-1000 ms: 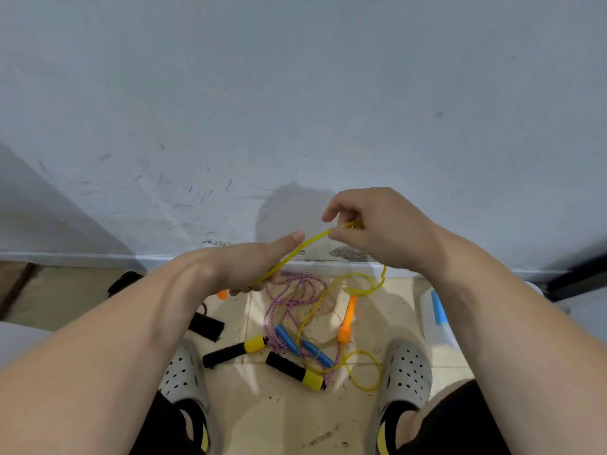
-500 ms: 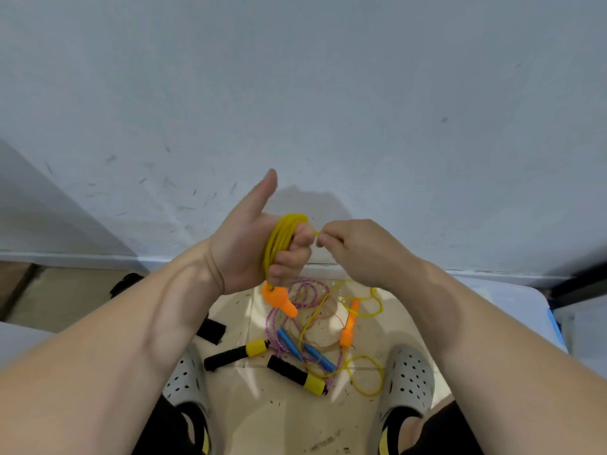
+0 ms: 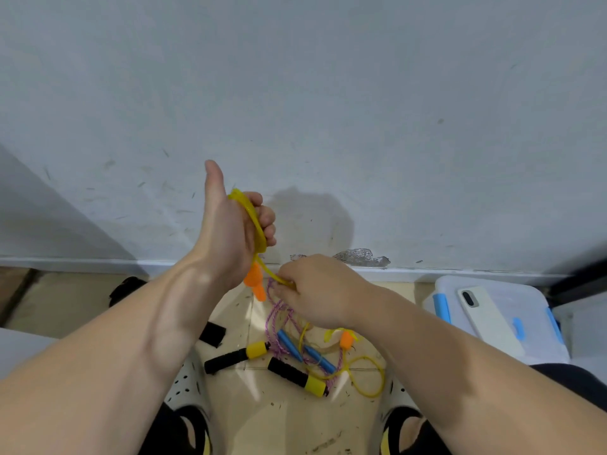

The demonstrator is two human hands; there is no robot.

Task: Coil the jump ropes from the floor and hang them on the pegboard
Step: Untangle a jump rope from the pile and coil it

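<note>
Well, the person's left hand (image 3: 230,231) is up in front of the scuffed grey-white wall (image 3: 328,93). Its thumb points straight up and its fingers are clenched around a tight coil of thin yellow plastic jump rope (image 3: 253,221), with that rope's orange plastic handle (image 3: 254,282) dangling just under the heel of the hand. The right hand (image 3: 323,292) sits lower, just beside it, fingertips pinching the loose yellow strand that leads off the coil; the pinch itself is half hidden behind the knuckles. Down on the beige tiled floor (image 3: 289,421), between two white perforated clogs (image 3: 184,385), lies a tangle: a purple-and-white braided rope with blue handles (image 3: 290,344), a pair of black foam handles with yellow caps (image 3: 295,377), and the yellow rope's second orange handle (image 3: 346,339), partly covered by the right wrist. A black object (image 3: 128,289) by the skirting is cut off by the left forearm and hard to identify. At right, a white smartphone (image 3: 486,316) lies on a clear plastic box with blue latches (image 3: 538,307); any logo on it is too small to read.
</note>
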